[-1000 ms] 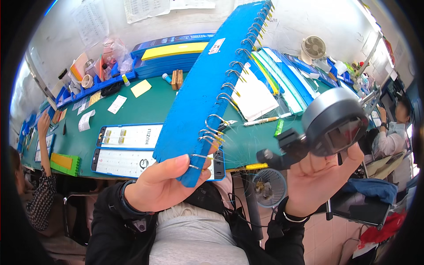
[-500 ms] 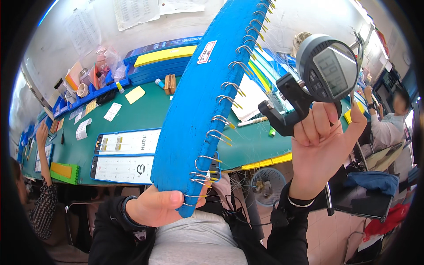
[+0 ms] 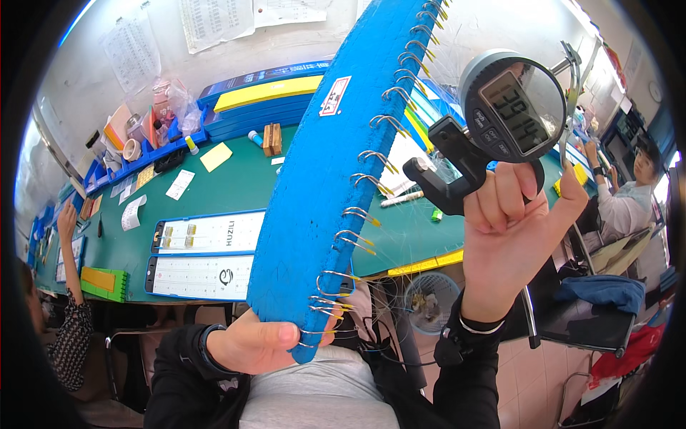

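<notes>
My left hand (image 3: 250, 342) is closed around the lower end of a long blue board (image 3: 307, 186), thumb on its face. The board stands tilted in front of me, its top beyond the view. Fish hooks (image 3: 363, 217) with yellow-wrapped shanks and thin clear lines hang along its right edge. My right hand (image 3: 509, 239) grips a digital thickness gauge (image 3: 525, 107) by its black frame, with fingers curled through it and one digit reaching up to the metal lever (image 3: 569, 100). The gauge's jaw (image 3: 421, 175) is to the right of the hooks, apart from them.
On the green table (image 3: 128, 250) lies an open white-and-blue case (image 3: 204, 275). Blue boards (image 3: 268, 111) are stacked along the wall beside a blue bin (image 3: 146, 154). A mesh basket (image 3: 429, 307) is on the floor. Other people sit at both sides, one hand (image 3: 66, 222) visible at left.
The gauge and my right hand have shifted a little to the left, and the gauge's lever now stands farther out from the dial. My left hand and the board have moved slightly.
</notes>
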Demonstrator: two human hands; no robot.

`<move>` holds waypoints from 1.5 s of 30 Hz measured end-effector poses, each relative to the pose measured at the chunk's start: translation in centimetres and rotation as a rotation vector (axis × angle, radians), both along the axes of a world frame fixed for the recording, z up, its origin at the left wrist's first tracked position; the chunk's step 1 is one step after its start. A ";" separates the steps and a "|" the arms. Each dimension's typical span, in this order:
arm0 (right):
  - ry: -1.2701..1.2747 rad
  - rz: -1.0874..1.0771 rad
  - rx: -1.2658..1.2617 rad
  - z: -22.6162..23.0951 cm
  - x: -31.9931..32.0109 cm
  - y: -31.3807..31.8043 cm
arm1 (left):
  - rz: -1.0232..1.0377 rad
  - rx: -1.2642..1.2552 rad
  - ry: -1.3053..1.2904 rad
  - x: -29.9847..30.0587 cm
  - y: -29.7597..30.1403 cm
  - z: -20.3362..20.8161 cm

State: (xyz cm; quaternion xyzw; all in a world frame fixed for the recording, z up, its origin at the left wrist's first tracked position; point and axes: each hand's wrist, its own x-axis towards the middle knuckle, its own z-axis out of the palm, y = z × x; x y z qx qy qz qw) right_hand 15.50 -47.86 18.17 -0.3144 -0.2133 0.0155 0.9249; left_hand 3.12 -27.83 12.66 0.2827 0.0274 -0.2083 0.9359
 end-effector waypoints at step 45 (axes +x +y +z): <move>-0.057 0.003 0.049 -0.5 -1.5 0.1 | -0.032 -0.029 0.010 -1.0 0.6 -0.3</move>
